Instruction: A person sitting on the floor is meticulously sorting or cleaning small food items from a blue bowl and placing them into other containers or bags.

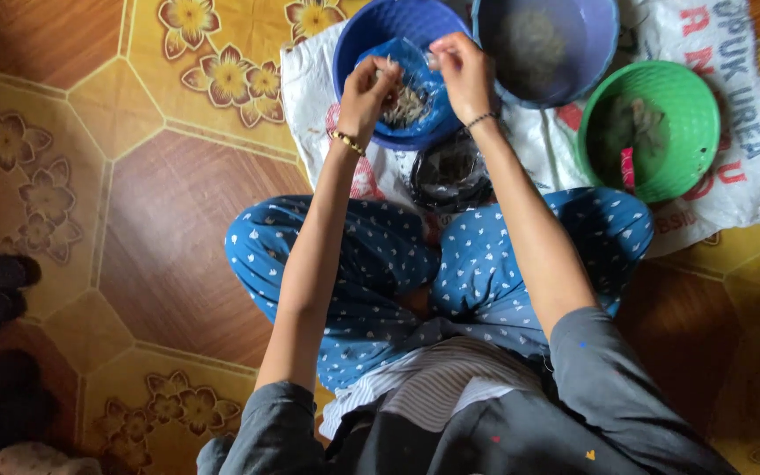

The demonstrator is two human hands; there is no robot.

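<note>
While both hands work over a blue plastic bag (411,92) of small pale fish, the left hand (367,92) pinches the bag's near edge with closed fingers, and the right hand (461,75) pinches a small piece at the bag's top right. Bag sits inside a blue basin (362,40). Beside it: a lavender basin (573,62) and a green basket (688,123), all on a white woven sack (538,149). A dark plastic bag (450,171) lies near the knees, on patterned flooring (134,176).
</note>
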